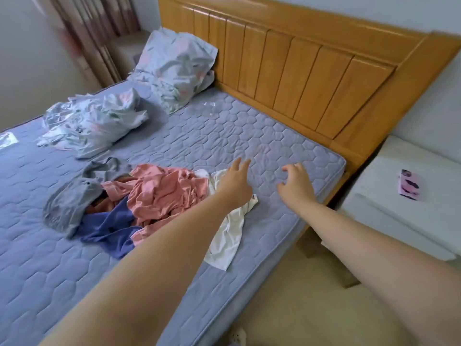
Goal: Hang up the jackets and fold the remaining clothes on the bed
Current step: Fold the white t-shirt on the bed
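Note:
A heap of clothes lies on the blue quilted mattress [262, 136]: a pink garment [164, 193] on top, a grey one [74, 196] at its left, a dark blue one [112, 226] beneath, and a white garment [229, 236] trailing toward the near edge. My left hand [235, 186] hovers over the upper part of the white garment, fingers apart and holding nothing. My right hand [296, 183] is to its right over bare mattress, fingers spread and curled, also holding nothing.
A crumpled pale floral sheet [92, 121] and a pillow [174, 68] lie at the far left by the wooden headboard [299, 78]. A white nightstand [399, 191] with a pink phone [410, 184] stands right of the bed. Curtains [94, 28] hang at the back left.

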